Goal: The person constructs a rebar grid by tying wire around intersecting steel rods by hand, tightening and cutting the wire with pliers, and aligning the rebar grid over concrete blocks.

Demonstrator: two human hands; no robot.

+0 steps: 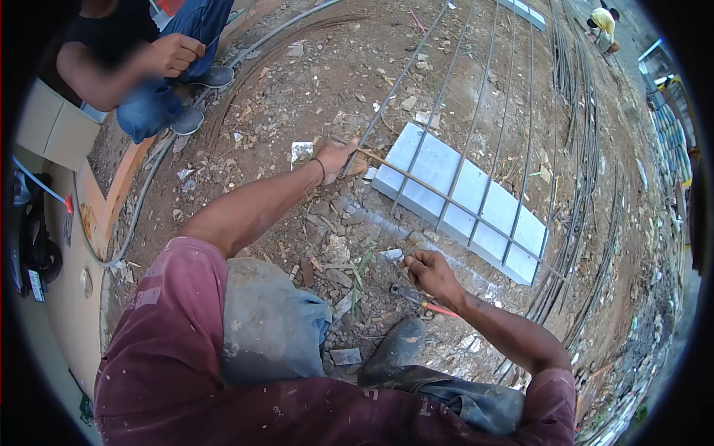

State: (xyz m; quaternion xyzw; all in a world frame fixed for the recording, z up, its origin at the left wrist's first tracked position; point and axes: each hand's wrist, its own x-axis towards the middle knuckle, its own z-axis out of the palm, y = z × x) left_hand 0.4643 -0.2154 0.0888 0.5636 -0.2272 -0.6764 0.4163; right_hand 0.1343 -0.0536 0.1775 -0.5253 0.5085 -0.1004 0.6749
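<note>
My left hand [336, 160] is closed around the end of a steel rebar [398, 88], right where a thinner brownish crossbar [428, 189] meets it. That crossbar runs over several long parallel rebars. They rest on a pale grey block row [465, 195] on the ground. My right hand [433, 276] is apart from the bars, nearer my body, with its fingers pinched together. What they hold, if anything, is too small to make out. Just below this hand, pincers with red handles [440, 308] lie on the dirt near my boot [401, 343].
A co-worker in jeans [195, 44] sits at upper left, hands together. Another person in yellow [602, 28] bends at the far upper right. Loose rebars [591, 149] lie along the right. A grey hose [137, 212] curves past a cardboard box [56, 123]. Rubble covers the ground.
</note>
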